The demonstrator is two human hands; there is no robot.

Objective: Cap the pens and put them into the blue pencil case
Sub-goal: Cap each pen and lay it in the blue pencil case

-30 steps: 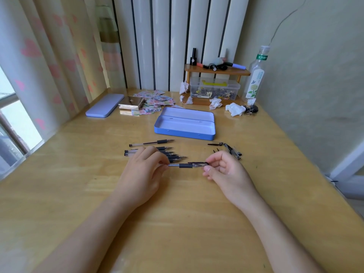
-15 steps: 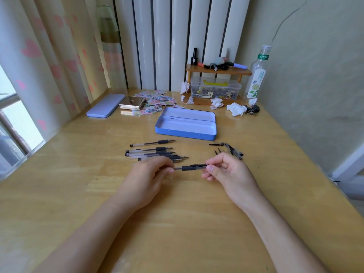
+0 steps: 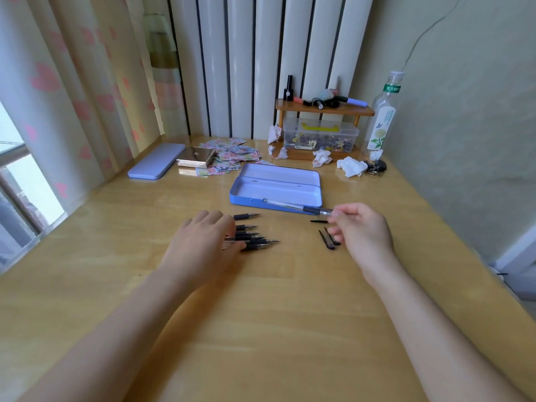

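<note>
The open blue pencil case (image 3: 246, 201) lies in the middle of the desk with nothing inside it. My right hand (image 3: 361, 230) pinches one clear pen (image 3: 290, 205) by its grip end. The pen's barrel reaches left across the case's front wall, just above it, and my fingers hide its tip. My left hand (image 3: 203, 242) lies flat on a pile of several uncapped black-grip pens (image 3: 255, 240), whose tips point right. Loose black caps (image 3: 327, 240) lie on the desk under my right hand.
A lavender tin (image 3: 156, 165), a gold box (image 3: 195, 158) and stickers (image 3: 232, 158) sit at the back left. A small wooden shelf (image 3: 324, 110) over a clear plastic box (image 3: 319, 137), crumpled tissues (image 3: 351, 166) and a bottle (image 3: 381, 117) stand at the back right by the wall.
My right hand has carried the pen away from my left hand, up and right to the case's front edge. My left hand let go of it and went back to the pile.
</note>
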